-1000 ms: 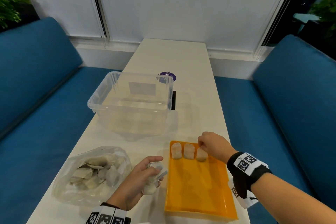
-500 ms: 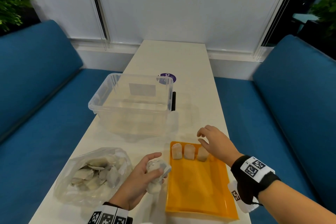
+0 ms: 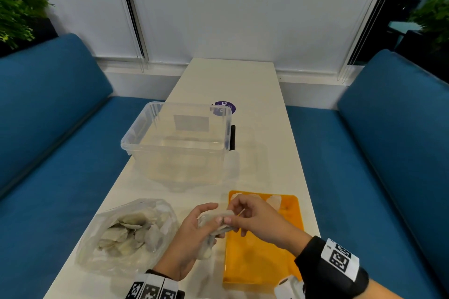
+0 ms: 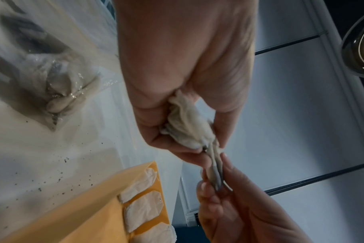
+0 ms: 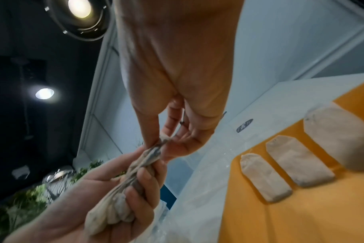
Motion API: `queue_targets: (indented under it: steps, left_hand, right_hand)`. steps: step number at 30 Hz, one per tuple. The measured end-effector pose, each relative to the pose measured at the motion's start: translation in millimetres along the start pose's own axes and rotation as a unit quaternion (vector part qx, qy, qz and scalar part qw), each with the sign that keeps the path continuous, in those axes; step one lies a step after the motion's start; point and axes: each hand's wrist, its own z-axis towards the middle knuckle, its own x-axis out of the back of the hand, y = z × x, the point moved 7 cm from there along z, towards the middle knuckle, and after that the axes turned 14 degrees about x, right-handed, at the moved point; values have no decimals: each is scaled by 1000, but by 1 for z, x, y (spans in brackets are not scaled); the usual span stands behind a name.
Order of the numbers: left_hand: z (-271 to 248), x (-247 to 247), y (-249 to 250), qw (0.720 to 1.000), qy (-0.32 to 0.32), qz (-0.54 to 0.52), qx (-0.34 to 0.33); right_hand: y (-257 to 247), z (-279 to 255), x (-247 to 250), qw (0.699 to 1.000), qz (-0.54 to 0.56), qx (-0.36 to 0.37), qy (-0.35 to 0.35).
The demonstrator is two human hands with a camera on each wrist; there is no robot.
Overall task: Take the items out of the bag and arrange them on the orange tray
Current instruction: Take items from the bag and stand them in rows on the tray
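Above the glossy orange tray (image 3: pixel 262 260), left hand (image 3: pixel 192 233) clutches crumpled papery tea bags (image 5: pixel 114 203); right hand (image 3: pixel 257 221) pinches one bag's tip

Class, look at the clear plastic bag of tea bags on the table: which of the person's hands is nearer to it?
Left. The left hand is just right of the plastic bag, gripping a bunch of tea bags. The right hand is farther right, over the orange tray, pinching one.

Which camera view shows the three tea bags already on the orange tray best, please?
Right wrist: the three tea bags lie unobstructed on the tray. Left wrist shows them partly cut off; head hides most behind the hands.
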Motion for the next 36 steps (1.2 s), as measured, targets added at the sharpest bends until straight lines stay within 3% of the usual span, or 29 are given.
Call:
queue_targets:
  steps: [6, 13, 17, 22, 25, 28, 31, 33, 36]
  left_hand:
    - [-1, 5, 2, 1000, 19, -2, -20]
    - [-3, 6, 7, 999, 38, 7, -39]
    - [-3, 7, 6, 998, 42, 10, -35]
    - [-2, 8, 2, 999, 41, 13, -15]
    - [-1, 3, -4, 999, 15, 34, 16]
    - [-1, -4, -8, 998, -10, 57, 40]
    - [0, -5, -10, 995, -12, 87, 46]
    - [1, -1, -10, 994, 4, 101, 46]
    - [1, 3, -9, 994, 20, 100, 41]
  right_hand:
    - [2, -9, 4, 998, 58, -22, 31]
    - [1, -15, 4, 997, 51, -64, -7]
    - [0, -14, 5, 997, -13, -62, -50]
    - [-2, -14, 17, 990, 112, -66, 47]
    - [-6, -13, 27, 989, 114, -46, 86]
    - [-10, -10, 31, 995, 42, -17, 85]
    - [-27, -10, 41, 987, -130, 49, 85]
    - [-36, -12, 49, 958, -271, 79, 53]
    - [-31, -15, 59, 899, -432, 64, -35]
